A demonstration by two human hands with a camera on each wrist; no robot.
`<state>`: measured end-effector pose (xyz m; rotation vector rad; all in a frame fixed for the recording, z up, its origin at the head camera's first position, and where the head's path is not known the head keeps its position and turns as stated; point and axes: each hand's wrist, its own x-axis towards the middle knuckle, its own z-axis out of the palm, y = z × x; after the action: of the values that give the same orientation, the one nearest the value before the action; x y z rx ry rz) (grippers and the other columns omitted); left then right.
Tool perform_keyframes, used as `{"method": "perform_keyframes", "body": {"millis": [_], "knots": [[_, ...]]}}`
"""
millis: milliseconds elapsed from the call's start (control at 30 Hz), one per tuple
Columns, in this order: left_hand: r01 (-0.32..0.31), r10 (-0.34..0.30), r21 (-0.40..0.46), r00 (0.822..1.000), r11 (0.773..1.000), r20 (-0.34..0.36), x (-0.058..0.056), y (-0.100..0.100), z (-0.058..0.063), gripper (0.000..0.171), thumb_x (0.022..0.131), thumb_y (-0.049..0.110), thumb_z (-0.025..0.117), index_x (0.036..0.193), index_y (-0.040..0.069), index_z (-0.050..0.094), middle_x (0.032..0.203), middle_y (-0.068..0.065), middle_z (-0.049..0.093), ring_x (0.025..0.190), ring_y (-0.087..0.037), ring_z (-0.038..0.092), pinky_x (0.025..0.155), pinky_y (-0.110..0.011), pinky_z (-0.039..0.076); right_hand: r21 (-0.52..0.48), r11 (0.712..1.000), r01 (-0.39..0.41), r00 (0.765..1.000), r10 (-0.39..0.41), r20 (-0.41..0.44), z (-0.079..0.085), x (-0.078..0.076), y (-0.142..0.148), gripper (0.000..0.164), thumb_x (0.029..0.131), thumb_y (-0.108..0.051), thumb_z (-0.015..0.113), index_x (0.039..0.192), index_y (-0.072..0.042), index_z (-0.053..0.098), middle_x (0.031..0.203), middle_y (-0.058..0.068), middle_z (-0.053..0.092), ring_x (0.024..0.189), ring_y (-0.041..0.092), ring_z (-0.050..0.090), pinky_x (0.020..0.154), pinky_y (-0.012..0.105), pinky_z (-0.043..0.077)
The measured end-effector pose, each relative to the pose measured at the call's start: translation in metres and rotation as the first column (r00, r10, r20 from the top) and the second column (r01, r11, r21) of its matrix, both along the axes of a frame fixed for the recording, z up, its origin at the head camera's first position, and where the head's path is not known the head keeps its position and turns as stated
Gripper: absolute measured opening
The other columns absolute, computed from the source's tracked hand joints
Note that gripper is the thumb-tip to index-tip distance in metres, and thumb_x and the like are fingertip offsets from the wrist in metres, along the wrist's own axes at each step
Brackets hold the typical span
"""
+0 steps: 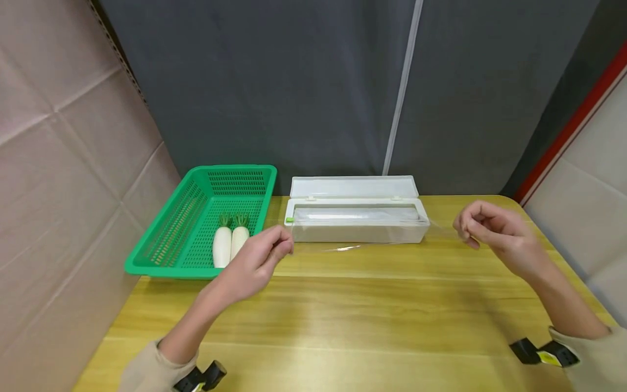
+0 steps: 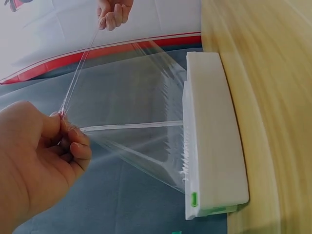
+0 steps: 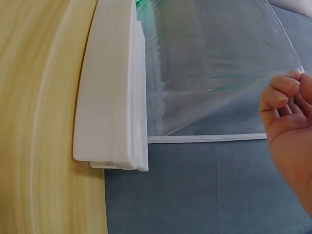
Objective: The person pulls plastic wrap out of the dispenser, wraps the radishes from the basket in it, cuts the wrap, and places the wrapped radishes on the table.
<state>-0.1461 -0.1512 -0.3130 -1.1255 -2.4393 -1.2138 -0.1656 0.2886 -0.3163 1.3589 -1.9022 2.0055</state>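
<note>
A clear sheet of plastic wrap (image 2: 141, 97) stretches from a white wrap dispenser (image 1: 360, 234) out to both hands. Its near edge, pulled taut, glints (image 1: 345, 249) in the head view. My left hand (image 1: 257, 264) pinches one corner between thumb and fingers, in front of the green basket. The other corner is pinched by my right hand (image 1: 497, 234), off to the right of the dispenser. The dispenser's lid (image 1: 352, 187) stands raised at the back, showing the roll (image 1: 338, 213) inside. A small green slider (image 1: 290, 220) sits at its left end.
Two white radishes (image 1: 222, 247) with green stems lie in a green plastic basket (image 1: 139, 268) at the back left of the wooden table (image 1: 372, 321). Behind the table hangs a dark grey curtain (image 1: 294, 92). Pale panels (image 1: 63, 218) flank both sides.
</note>
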Motion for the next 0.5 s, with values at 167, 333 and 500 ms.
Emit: {"method": "perform_keyframes", "body": {"millis": [167,333,500], "knots": [[0.018,-0.015,-0.04,0.998,0.999,0.063,0.006,0.0,-0.009,0.015,0.106,0.003,0.048,0.094,0.009,0.055,0.084,0.005,0.051,0.071,-0.011,0.046,0.064,-0.027,0.044,0.1,0.994,-0.044,0.999,0.043,0.012,-0.007,0.003,0.005,0.032,0.092,0.03,0.026,0.098,0.012,0.051,0.083,0.011,0.051,0.066,0.019,0.048,0.056,0.034,0.039],[0.05,-0.043,-0.068,0.993,0.996,0.108,0.01,0.0,-0.019,0.016,0.106,0.005,0.048,0.094,0.01,0.055,0.084,0.007,0.052,0.072,-0.01,0.047,0.066,-0.027,0.046,0.21,0.972,-0.106,0.994,0.099,0.046,-0.011,0.007,0.009,0.034,0.093,0.029,0.025,0.098,0.007,0.051,0.08,0.008,0.049,0.062,0.02,0.046,0.054,0.035,0.041],[0.101,-0.086,-0.094,0.985,0.99,0.15,0.011,-0.001,-0.03,0.016,0.107,0.008,0.047,0.094,0.01,0.057,0.086,0.007,0.054,0.075,-0.01,0.049,0.069,-0.028,0.048,0.312,0.941,-0.132,0.988,0.099,0.118,-0.015,0.01,0.01,0.033,0.096,0.025,0.028,0.098,0.001,0.051,0.077,0.007,0.047,0.059,0.023,0.045,0.052,0.036,0.041]]}}
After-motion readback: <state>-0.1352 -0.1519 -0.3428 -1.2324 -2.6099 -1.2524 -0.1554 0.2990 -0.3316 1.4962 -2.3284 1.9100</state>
